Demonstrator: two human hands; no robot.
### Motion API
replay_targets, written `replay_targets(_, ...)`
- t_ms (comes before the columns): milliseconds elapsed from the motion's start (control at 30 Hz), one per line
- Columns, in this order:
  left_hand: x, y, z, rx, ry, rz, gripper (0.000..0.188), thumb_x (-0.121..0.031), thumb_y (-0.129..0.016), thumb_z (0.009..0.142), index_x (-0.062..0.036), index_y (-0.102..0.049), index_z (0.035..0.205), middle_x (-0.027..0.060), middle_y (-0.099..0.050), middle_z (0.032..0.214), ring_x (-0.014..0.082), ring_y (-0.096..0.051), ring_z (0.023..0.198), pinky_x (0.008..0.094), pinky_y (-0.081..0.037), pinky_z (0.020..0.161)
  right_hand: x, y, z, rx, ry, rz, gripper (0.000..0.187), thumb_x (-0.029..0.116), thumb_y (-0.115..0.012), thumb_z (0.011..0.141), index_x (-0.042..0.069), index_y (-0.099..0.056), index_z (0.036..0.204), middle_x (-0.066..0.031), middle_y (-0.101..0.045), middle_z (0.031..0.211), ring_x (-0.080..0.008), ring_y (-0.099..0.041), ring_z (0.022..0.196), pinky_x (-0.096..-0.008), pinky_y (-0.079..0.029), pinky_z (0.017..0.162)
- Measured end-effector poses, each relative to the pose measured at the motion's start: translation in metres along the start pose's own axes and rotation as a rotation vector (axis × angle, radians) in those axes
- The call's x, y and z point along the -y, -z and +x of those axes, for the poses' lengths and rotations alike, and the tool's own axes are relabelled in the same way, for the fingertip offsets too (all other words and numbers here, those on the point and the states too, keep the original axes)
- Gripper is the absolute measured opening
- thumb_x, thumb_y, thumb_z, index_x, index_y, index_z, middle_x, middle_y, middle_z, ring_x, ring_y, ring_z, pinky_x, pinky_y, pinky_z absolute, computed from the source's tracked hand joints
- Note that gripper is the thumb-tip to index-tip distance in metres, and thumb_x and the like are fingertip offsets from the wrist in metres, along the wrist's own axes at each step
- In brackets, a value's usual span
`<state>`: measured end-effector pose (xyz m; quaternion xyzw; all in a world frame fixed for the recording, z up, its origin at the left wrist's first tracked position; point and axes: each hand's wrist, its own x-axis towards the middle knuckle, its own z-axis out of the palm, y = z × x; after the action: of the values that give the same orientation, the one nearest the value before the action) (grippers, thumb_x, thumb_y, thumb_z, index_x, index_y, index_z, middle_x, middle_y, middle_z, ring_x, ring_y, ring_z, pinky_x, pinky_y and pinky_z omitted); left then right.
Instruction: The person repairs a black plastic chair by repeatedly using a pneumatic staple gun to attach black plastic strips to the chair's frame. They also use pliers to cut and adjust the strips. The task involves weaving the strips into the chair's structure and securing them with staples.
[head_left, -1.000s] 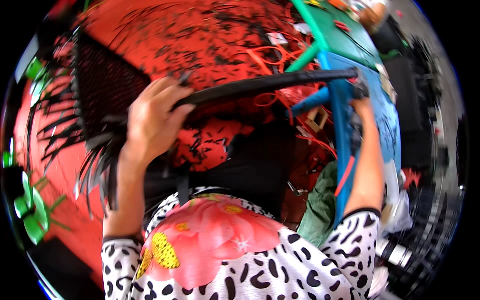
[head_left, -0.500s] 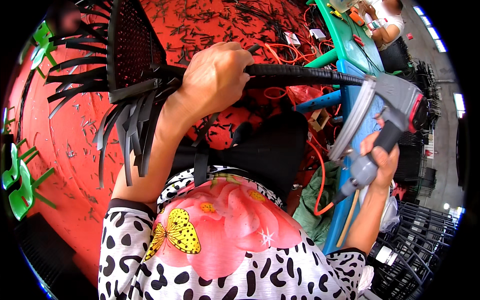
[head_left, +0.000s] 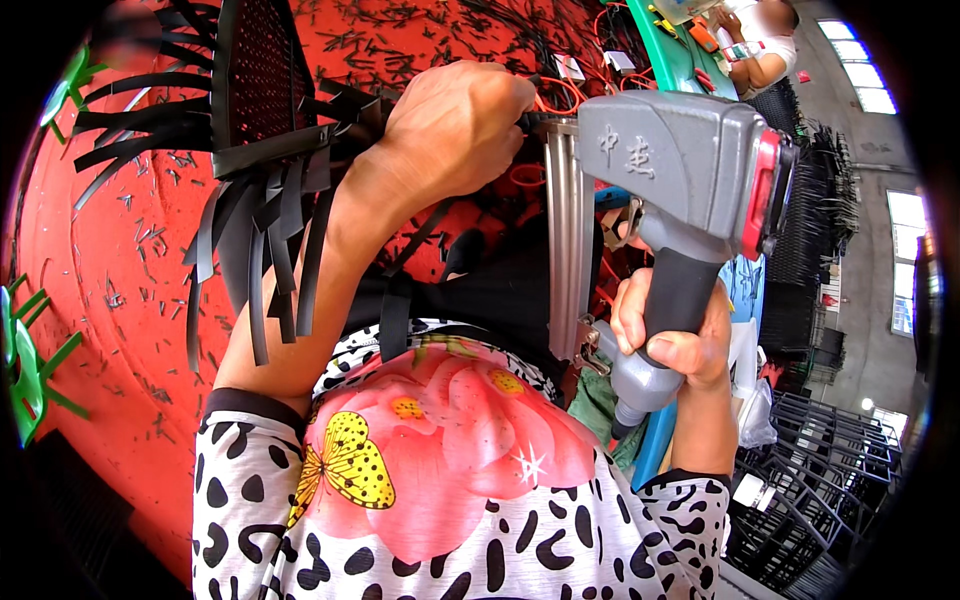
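My left hand [head_left: 450,130] is closed in a fist around a black wrapped bar of a woven black strip piece. Its dark woven panel [head_left: 262,85] stands left of my hand, and loose flat black strips [head_left: 265,250] hang over my forearm. My right hand [head_left: 680,335] grips the black handle of a grey air stapler [head_left: 650,170] with a red band at its back. The stapler's nose is close to my left fist, at the bar; whether they touch cannot be made out. Most of the bar's right part is hidden behind the stapler.
The red floor [head_left: 130,330] is strewn with black strip scraps. Green chairs [head_left: 35,370] stand at the left. A green table [head_left: 680,60] with tools is at the upper right, where a person [head_left: 765,45] sits. Black metal frames [head_left: 810,490] are stacked at the lower right.
My right hand has brought the stapler left and closer, up to my left fist. The bar that stretched to the right is now mostly hidden. My left hand has shifted slightly up and right.
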<state>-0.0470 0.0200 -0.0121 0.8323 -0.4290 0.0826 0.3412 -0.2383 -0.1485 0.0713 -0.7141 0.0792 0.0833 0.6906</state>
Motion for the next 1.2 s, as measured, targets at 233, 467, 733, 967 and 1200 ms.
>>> replay_targets(233, -0.001, -0.002, 0.001, -0.005, -0.01, 0.012, 0.018, -0.011, -0.065, 0.073, -0.0012, -0.066, 0.088, 0.0155, -0.064, 0.086, 0.0357, -0.061, 0.085, 0.0431, -0.049, 0.075, 0.002, 0.0, 0.006, 0.016, -0.011, 0.039, 0.026, 0.02, -0.07, 0.062, 0.0, -0.057, 0.071, -0.0086, -0.057, 0.066, -0.0155, -0.055, 0.059, -0.0283, -0.045, 0.057)
replay_targets(467, -0.001, -0.004, 0.001, -0.004, 0.016, 0.008, 0.018, -0.01, -0.066, 0.071, -0.0022, -0.066, 0.087, 0.0154, -0.064, 0.084, 0.0357, -0.062, 0.084, 0.0431, -0.049, 0.074, 0.008, 0.007, 0.011, 0.05, -0.078, -0.025, 0.025, 0.021, -0.069, 0.064, 0.0, -0.058, 0.071, -0.0078, -0.058, 0.066, -0.0144, -0.056, 0.059, -0.0275, -0.046, 0.058)
replay_targets(733, -0.002, -0.004, -0.003, -0.006, 0.068, 0.034, 0.023, -0.008, -0.068, 0.07, -0.0032, -0.066, 0.093, 0.0155, -0.065, 0.086, 0.0366, -0.062, 0.087, 0.0448, -0.049, 0.075, 0.019, 0.005, 0.016, 0.058, -0.11, -0.118, 0.025, 0.02, -0.068, 0.067, -0.001, -0.059, 0.077, -0.0067, -0.058, 0.065, -0.0133, -0.057, 0.058, -0.0268, -0.046, 0.056)
replay_targets(967, -0.003, -0.002, 0.002, 0.072, 0.127, -0.012, 0.026, -0.009, -0.069, 0.071, -0.0047, -0.067, 0.097, 0.0142, -0.065, 0.094, 0.0342, -0.061, 0.093, 0.0425, -0.048, 0.081, 0.007, 0.012, 0.006, 0.001, 0.004, -0.043, 0.027, 0.021, -0.069, 0.065, 0.0, -0.056, 0.076, -0.008, -0.058, 0.067, -0.0161, -0.057, 0.058, -0.029, -0.047, 0.057)
replay_targets(1200, -0.003, 0.003, -0.003, 0.02, 0.121, 0.015, 0.029, -0.01, -0.067, 0.071, -0.0036, -0.067, 0.099, 0.0133, -0.065, 0.097, 0.0332, -0.062, 0.093, 0.0409, -0.048, 0.082, 0.01, 0.06, -0.018, -0.308, 0.23, -0.044, 0.051, 0.021, -0.065, 0.074, -0.006, -0.048, 0.113, -0.0097, -0.054, 0.069, -0.0167, -0.053, 0.059, -0.0295, -0.046, 0.058)
